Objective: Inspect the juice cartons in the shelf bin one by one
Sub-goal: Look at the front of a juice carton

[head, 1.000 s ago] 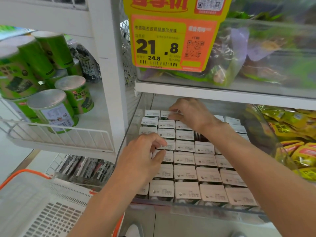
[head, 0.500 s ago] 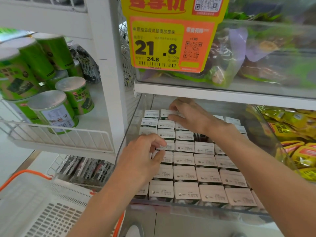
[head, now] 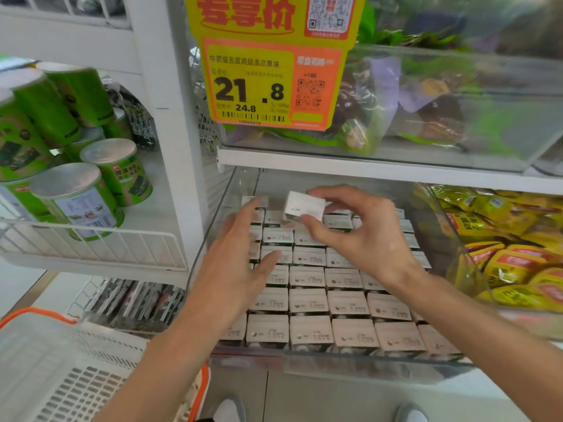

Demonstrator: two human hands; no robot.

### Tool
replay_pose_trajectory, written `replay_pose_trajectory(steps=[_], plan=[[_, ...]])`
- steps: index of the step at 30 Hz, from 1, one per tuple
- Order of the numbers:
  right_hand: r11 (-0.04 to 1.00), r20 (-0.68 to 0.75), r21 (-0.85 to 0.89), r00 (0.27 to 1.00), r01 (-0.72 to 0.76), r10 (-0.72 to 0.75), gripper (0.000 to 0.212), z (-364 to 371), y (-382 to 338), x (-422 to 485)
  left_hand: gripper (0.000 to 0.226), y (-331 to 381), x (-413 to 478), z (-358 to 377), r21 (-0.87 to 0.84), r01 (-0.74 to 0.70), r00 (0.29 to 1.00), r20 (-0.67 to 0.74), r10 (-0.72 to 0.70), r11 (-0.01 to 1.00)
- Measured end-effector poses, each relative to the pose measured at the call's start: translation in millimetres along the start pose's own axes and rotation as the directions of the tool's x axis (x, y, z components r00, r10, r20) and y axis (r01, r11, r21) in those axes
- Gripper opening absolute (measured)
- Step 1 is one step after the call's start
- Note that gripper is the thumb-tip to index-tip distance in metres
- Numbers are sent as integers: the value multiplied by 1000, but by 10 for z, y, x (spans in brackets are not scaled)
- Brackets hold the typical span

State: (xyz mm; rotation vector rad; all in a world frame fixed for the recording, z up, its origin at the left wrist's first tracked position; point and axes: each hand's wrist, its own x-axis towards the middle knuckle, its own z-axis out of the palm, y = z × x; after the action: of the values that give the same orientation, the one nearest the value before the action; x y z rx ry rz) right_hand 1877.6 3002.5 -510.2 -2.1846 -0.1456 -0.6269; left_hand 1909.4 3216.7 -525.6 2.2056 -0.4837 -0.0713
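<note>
Where the cartons stand: white-topped rectangular juice cartons (head: 309, 303) fill a clear plastic shelf bin (head: 335, 365) in close upright rows, tops side by side, on the lower level of a white shop shelf.
Held carton: one small white carton (head: 304, 207) is clear of the rows, tilted, above the back left part of the bin.
Right hand: the right hand (head: 362, 236) pinches that carton between thumb and curled fingers.
Left hand: the left hand (head: 240, 260) has its fingers straight and spread over the leftmost columns; it is blurred, so contact with the cartons cannot be told.
Shelf board: a flat white shelf board (head: 365, 169) runs just above the bin and bears an upper clear plastic bin (head: 487, 153) of green and purple bags.
Price tag: a yellow and orange paper price tag (head: 268, 83) hangs in front of the upper bin and reads 21.8.
Right neighbour: glossy yellow packets (head: 511, 254) are heaped just beside the bin, beyond its clear wall.
Left bay: a white upright post (head: 170, 117) divides off a shelf of round green cans with silver lids (head: 85, 202) behind a white wire rail (head: 91, 242).
Below left: dark flat packets (head: 137, 303) stand in a row on a lower shelf; a white slotted plastic basket with an orange handle (head: 76, 376) is nearest the camera.
</note>
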Motion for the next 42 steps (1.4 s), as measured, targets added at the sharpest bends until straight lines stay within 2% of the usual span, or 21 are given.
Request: replay_pose_trajectory(steps=[2,5,8,10,11,16,21,27,37,40,42], plan=[[998,-3,66,1000,-8,8,35,-109,-90,-209,80,59,-5,8,-41,-85,996,17,86,996],[980,1,197,999,-41,42,38,-291,-169,-468,51,167,-8,77,-144,-164,980,93,178,976],[927,34,352,992,-127,123,46,-432,-138,-617,35,290,-19,174,-277,-118,974,156,166,954],[875,63,429,974,-224,218,56,-473,-106,-679,29,352,-17,228,-311,-87,974,173,147,946],[857,58,442,962,-265,267,54,-480,-91,-699,28,370,-19,252,-318,-77,973,182,141,945],[793,8,483,907,-371,420,29,-497,-59,-739,44,386,-7,368,-529,132,950,310,47,838],[781,-1,480,891,-399,455,20,-507,-60,-777,46,386,6,407,-576,172,938,343,45,799],[767,1,480,875,-425,484,16,-555,-72,-782,32,405,-4,416,-613,199,932,359,45,764],[739,-5,526,867,-421,498,11,-521,-112,-769,32,382,3,405,-620,198,931,361,52,759],[706,71,556,871,-439,485,15,-498,-131,-766,37,356,6,398,-642,208,920,385,76,738],[707,145,533,873,-465,465,27,-474,-151,-769,45,346,-8,398,-645,227,890,442,114,729]])
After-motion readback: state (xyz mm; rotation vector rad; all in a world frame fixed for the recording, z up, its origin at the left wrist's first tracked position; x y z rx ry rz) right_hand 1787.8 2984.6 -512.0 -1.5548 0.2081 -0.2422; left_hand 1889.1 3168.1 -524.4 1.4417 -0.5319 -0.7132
